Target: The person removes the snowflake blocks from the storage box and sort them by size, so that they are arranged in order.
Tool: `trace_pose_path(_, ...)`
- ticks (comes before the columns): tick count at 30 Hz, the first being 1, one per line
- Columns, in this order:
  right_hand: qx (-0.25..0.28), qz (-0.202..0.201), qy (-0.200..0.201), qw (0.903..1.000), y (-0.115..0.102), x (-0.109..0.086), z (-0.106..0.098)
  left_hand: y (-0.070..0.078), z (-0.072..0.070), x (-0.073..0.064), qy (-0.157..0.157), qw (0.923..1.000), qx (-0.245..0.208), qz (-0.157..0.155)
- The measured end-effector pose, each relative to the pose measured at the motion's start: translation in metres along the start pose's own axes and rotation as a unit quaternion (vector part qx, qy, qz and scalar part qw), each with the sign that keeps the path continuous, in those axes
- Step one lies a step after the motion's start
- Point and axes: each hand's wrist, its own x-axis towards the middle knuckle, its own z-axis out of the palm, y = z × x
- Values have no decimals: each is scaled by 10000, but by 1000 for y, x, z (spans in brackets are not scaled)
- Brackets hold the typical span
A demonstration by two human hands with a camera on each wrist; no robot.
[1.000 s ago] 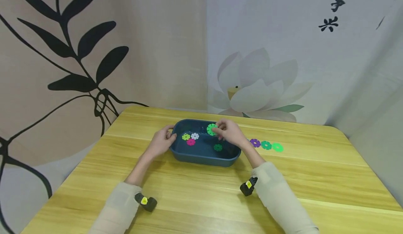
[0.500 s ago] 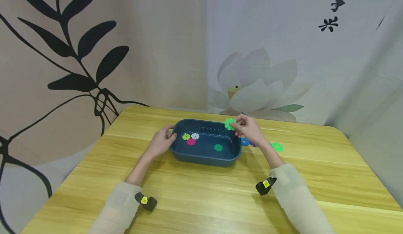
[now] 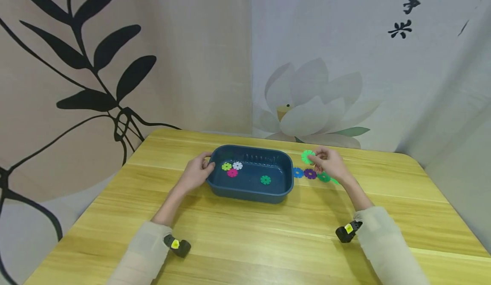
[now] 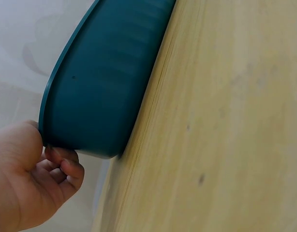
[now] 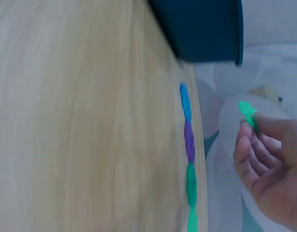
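My left hand [image 3: 195, 172] grips the left rim of a dark blue plastic basin [image 3: 249, 195], thumb over the edge and fingers curled underneath. Between thumb and fingers, my right hand [image 3: 329, 163] pinches a bright green notched plastic disc [image 3: 307, 156], held above the table to the right of the basin. Below it a row of similar discs lies on the wood: a blue disc [image 3: 298, 172], a purple disc [image 3: 310, 174], a darker green disc [image 3: 324, 177] and a light green disc [image 3: 335, 181], the last partly hidden by my hand.
Inside the basin lie a yellow-green disc [image 3: 226, 166], a white disc [image 3: 238, 165], a pink disc [image 3: 232, 173] and, apart from them, a green disc [image 3: 265, 180]. A printed curtain [image 3: 199, 63] hangs behind the wooden table [image 3: 245, 242].
Carrying the bright green disc, my right hand has moved rightward from over the basin, past its right rim, to above the row of discs. The left hand and basin have stayed put.
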Motion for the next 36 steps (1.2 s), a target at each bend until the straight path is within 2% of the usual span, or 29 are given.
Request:
trace_pose_path(7,-632,279,19,9976,24,-21,-32,0,1,0,-4,10000,45,7)
trace_pose_path(17,-860,814,-138,9929,50,-45,-70,2,0,-1,-6,10000,-3,-20)
trace_pose_path(27,-1040,1325,-74,9857,64,-60,-84,1,0,0,-15,10000,-23,-72)
trace_pose_path(36,-1160,1562,-236,9806,68,-61,-88,-1,0,0,-9,10000,13,-49)
